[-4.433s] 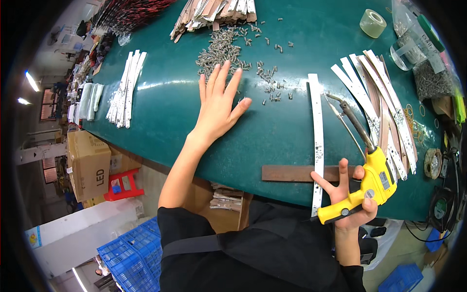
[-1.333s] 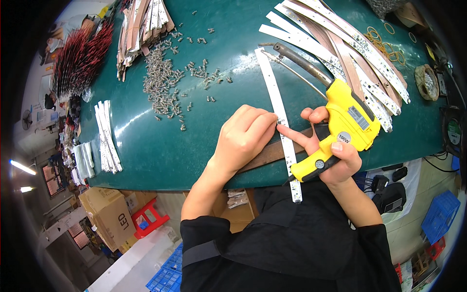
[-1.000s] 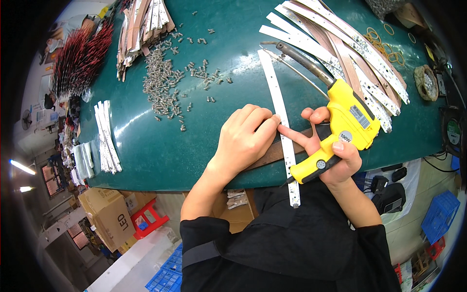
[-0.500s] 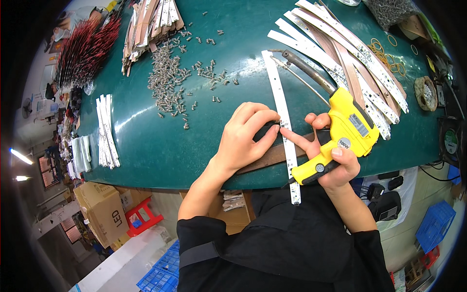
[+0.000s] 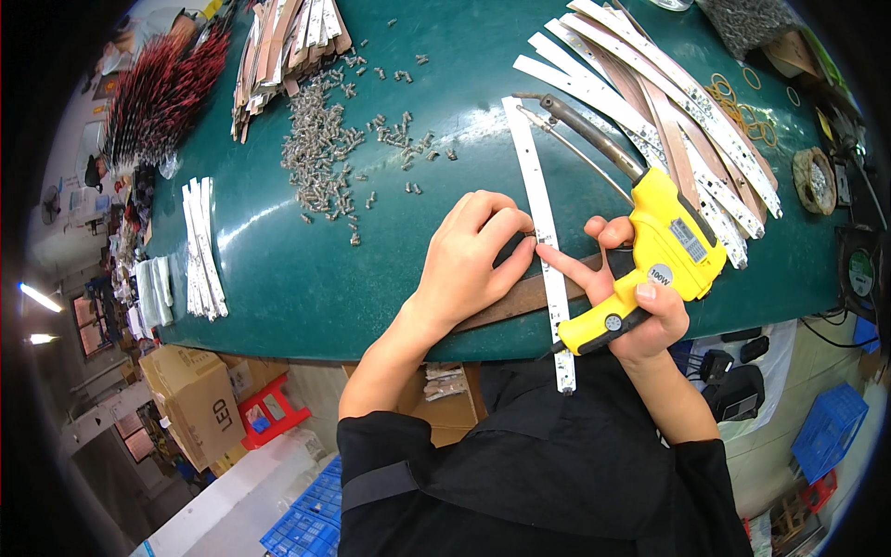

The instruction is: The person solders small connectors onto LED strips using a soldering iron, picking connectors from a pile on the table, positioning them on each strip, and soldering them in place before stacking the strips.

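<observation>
My right hand [image 5: 650, 320] is wrapped round the grip of a yellow soldering gun [image 5: 676, 243], whose metal barrel and wire-feed tube reach up to the far left. Its index finger stretches out to touch a narrow white LED circuit strip [image 5: 533, 176], which lies lengthwise before me, its near end past the table edge. At the strip's left edge my left hand [image 5: 473, 255] is closed, with thumb and forefinger pinched together beside the right fingertip. Whatever is between them is too small or hidden to make out. A brown wooden bar [image 5: 506, 307] passes crosswise under the strip.
Small metal parts [image 5: 320, 148] are heaped on the green table [image 5: 399, 306]. Strips are stacked at far left [image 5: 283, 46] and far right [image 5: 650, 102], with a small bundle [image 5: 201, 246] at left. Red-black wires [image 5: 167, 93], rubber bands [image 5: 742, 111] and a small bowl [image 5: 814, 179] lie farther out.
</observation>
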Demonstrator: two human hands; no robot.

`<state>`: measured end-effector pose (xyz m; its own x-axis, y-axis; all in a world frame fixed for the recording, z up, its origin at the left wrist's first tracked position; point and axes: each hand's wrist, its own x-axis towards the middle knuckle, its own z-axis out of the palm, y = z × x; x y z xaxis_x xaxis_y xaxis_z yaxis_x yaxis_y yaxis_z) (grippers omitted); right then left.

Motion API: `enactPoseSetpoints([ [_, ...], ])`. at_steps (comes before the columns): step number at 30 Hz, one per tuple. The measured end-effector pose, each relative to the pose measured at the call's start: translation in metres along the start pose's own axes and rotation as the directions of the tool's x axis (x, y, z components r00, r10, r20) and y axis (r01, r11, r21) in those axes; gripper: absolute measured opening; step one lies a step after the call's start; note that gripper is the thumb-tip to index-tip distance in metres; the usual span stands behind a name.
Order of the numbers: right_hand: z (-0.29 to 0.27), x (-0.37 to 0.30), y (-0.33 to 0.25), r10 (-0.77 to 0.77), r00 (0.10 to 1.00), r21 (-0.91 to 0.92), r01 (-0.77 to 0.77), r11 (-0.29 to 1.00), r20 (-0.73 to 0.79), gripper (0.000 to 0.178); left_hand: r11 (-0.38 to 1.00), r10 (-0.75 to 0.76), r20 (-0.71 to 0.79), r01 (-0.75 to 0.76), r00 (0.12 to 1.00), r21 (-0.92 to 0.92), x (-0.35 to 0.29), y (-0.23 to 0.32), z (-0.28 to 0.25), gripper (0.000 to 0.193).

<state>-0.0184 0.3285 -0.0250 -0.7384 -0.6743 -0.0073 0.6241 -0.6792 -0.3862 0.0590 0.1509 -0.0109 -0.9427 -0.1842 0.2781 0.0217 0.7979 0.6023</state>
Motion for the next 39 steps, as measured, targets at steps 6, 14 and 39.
enactPoseSetpoints([
  [6, -0.002, -0.001, 0.001, 0.0, 1.0, -0.005, 0.0, 1.0, -0.002, 0.075, 0.985, -0.061, -0.032, 0.055, 0.998, -0.165, 0.001, 0.002, -0.002, 0.017],
  [14, -0.001, -0.001, 0.0, 0.006, 1.0, -0.013, -0.006, 1.0, -0.004, 0.075, 0.941, -0.124, 0.03, 0.127, 0.992, -0.315, -0.005, -0.004, -0.004, 0.014],
  [39, 0.005, -0.005, -0.033, -0.124, 0.987, 0.053, 0.119, 0.991, 0.1, 0.068, 0.989, -0.011, -0.06, 0.002, 0.998, -0.149, 0.01, 0.006, -0.014, 0.016],
])
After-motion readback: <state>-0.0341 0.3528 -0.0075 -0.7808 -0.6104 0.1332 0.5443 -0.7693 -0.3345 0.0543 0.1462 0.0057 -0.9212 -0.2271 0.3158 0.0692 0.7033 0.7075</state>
